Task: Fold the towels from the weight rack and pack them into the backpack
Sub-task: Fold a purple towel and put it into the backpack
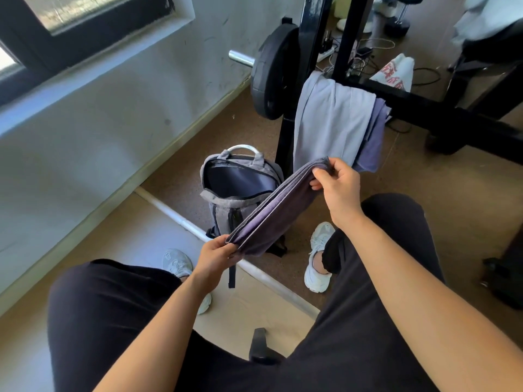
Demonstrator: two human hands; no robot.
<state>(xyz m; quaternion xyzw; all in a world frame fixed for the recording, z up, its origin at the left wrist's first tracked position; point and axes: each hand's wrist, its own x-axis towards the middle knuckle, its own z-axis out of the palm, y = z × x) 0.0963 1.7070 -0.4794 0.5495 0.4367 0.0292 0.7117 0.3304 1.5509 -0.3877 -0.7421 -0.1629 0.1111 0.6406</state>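
Two hands, one folded towel, stretched just over the backpack.

Left hand (215,254) pinches the near end of the towel (271,210) in front of the backpack (223,205). Right hand (336,185) pinches the far end to the backpack's right, fingers curled round the stacked edges. The towel hangs taut above the backpack's right side, not yet inside. The layers are held only at their ends, so a slack pinch would likely let them slide apart and spoil the fold. Lowered at full length, it may snag the open mouth's rim or tip the upright backpack. A plate (271,72) sits behind the backpack. Rack (348,38) stands behind and right of it, with two more towels (328,120) draped over it, unfolded. Shoes (318,258) flank the backpack's front.
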